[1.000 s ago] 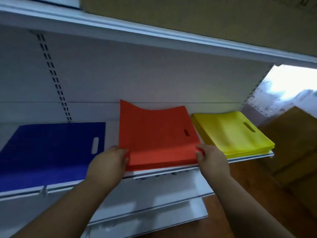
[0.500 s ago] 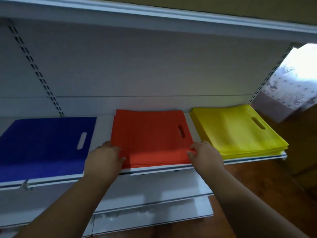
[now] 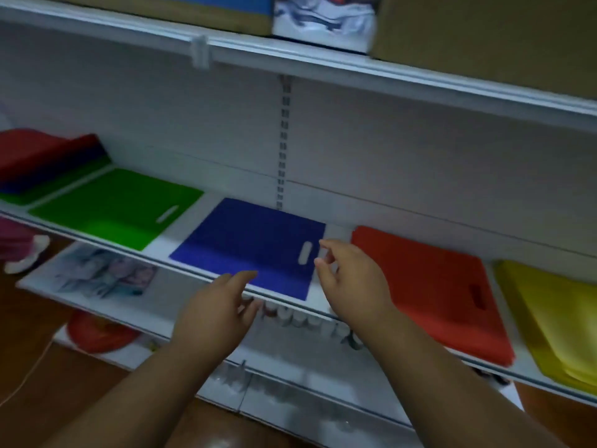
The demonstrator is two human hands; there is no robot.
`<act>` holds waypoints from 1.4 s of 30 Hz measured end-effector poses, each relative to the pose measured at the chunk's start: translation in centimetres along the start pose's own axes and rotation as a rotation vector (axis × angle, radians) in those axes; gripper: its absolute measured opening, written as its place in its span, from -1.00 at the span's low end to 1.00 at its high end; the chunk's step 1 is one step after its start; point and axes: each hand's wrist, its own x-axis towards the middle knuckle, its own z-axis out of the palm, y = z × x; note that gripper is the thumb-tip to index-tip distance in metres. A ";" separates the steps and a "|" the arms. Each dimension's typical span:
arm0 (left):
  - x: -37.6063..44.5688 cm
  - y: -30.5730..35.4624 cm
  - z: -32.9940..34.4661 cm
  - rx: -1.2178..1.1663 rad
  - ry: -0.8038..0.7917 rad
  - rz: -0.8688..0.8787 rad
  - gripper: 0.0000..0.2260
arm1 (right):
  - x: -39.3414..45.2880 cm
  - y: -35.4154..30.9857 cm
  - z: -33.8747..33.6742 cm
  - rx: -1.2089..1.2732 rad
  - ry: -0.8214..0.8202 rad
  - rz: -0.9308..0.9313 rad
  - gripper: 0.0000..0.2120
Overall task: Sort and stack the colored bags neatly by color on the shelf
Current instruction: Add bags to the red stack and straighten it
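Flat bags lie in a row on the white shelf (image 3: 161,250): a green stack (image 3: 113,205), a blue bag (image 3: 245,244), an orange stack (image 3: 426,286) and a yellow stack (image 3: 555,318). At the far left sits a mixed pile of red, blue and green bags (image 3: 48,160). My left hand (image 3: 216,312) hovers below the blue bag's front edge, fingers loose and empty. My right hand (image 3: 352,276) hangs between the blue bag and the orange stack, fingers relaxed, holding nothing.
An upper shelf (image 3: 355,64) carries cardboard boxes overhead. Below the bag shelf, a lower shelf holds small bottles (image 3: 300,318) and printed packs (image 3: 103,273). A red round object (image 3: 97,334) sits lower left. Brown floor lies beneath.
Both hands have let go of the orange stack, which now lies flat. My view and hands have swung left towards the blue bag; green and mixed piles have come into view.
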 end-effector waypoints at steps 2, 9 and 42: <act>-2.0 -4.9 -2.9 0.044 0.035 -0.059 -0.44 | 1.1 -5.1 2.9 0.059 -0.031 -0.068 -0.63; -7.8 -22.3 -13.5 0.213 0.137 -0.211 -0.59 | 4.0 -23.4 14.5 0.129 -0.093 -0.303 -0.60; 13.6 -63.6 -25.7 -0.862 -0.021 -0.550 -0.55 | 26.7 -51.8 42.6 0.219 -0.272 0.170 -0.87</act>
